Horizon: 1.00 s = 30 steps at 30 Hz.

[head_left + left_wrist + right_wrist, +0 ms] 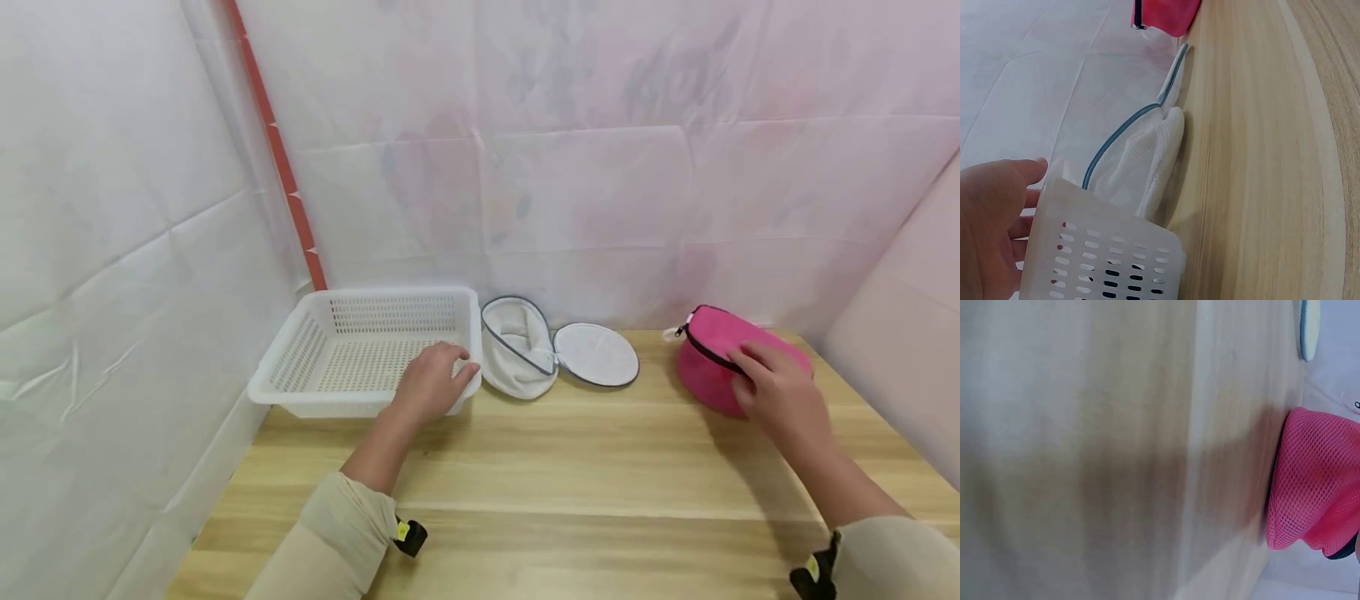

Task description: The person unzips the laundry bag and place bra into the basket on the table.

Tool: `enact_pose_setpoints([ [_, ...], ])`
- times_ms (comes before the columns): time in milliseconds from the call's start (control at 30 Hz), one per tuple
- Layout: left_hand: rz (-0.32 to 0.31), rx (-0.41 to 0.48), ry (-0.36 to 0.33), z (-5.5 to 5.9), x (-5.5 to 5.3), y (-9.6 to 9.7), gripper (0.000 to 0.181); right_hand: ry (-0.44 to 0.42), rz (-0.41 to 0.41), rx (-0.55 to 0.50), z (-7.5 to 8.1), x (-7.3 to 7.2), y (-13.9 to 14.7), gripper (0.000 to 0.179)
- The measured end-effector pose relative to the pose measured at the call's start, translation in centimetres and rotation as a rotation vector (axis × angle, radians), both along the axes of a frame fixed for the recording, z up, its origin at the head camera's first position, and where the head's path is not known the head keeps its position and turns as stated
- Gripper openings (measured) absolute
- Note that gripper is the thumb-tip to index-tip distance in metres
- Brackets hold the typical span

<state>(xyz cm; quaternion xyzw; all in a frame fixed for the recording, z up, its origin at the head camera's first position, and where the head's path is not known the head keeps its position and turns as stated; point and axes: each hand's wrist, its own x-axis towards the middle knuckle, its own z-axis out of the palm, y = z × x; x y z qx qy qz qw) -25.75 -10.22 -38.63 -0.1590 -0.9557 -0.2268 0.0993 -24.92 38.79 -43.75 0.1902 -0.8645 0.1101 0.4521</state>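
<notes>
So, left hand (433, 385) relaxed at basket (367, 294) rim — right hand (786, 400) pinches pink bag (723, 332).

Pink bag (705, 385), R of head frame: matt mesh cloth, v. open weave. White bag (513, 377), ctr: soft, wrinkled matt fabric; lid (597, 354) same-looking cloth. Basket (337, 408), ctr L: smooth perforated plastic, slight sheen. Worktop (570, 467), btm: smooth wood-grain, faint gloss. Sheeting (570, 187), top: thin, creased; paper or plastic, can't tell. Sleeve (330, 533), btm L: matt cloth.
</notes>
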Motion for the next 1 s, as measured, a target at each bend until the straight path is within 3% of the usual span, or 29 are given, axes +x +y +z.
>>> enact_pose_setpoints([
  [233, -0.078, 0.022, 0.133, -0.4, 0.7, 0.4, 0.031, -0.086, -0.058, -0.324, -1.5, 2.4, -0.5, 0.028],
  [433, -0.09, 0.096, 0.194, -0.1, 1.8, 0.8, 0.03, -0.124, -0.039, -0.492, -0.5, 4.4, -2.1, 0.024],
  [733, -0.174, 0.167, 0.271, -0.3, 3.4, 1.8, 0.031, -0.259, -0.13, -0.79, 0.8, 7.7, -5.4, 0.022],
  [1000, -0.238, 0.202, 0.294, -1.0, 4.6, 3.0, 0.03, -0.298, -0.017, -0.9, 1.3, 8.3, -8.0, 0.023],
])
